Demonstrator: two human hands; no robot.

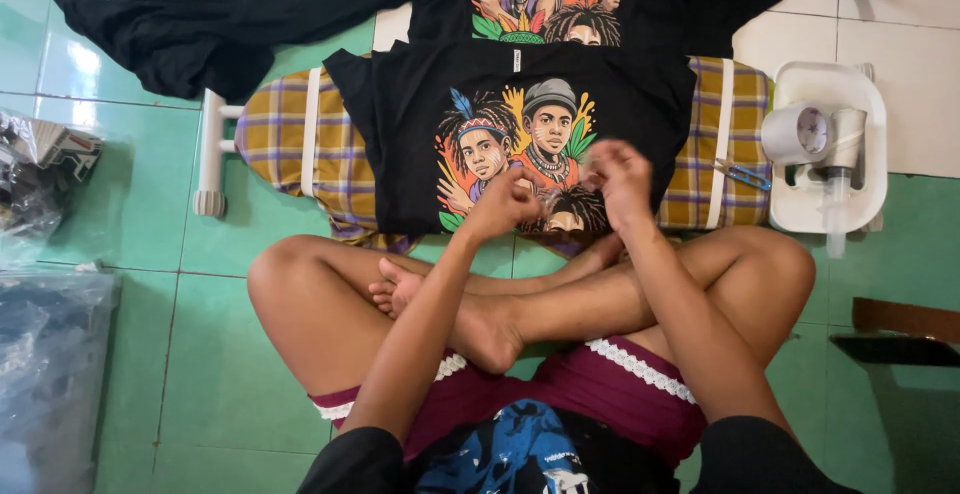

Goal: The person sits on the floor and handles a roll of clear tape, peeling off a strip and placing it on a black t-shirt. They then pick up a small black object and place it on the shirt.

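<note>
A crumpled clear plastic bag (45,354) lies on the glossy green floor tiles (215,354) at far left. A soft black printed T-shirt (420,124) is spread flat over a plaid-covered padded board (290,134). Above its lower hem, the left hand (500,204) and right hand (620,179) hover with fingers curled; whether either grip pinches anything cannot be told. A rounded white plastic tray (870,104) holds a tape roll (800,134).

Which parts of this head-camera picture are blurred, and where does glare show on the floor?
Head view: the right hand is smeared by motion blur, the left hand less so; the printed black shirt stays sharp; pale window glare lies on the green floor tiles at upper left.
</note>
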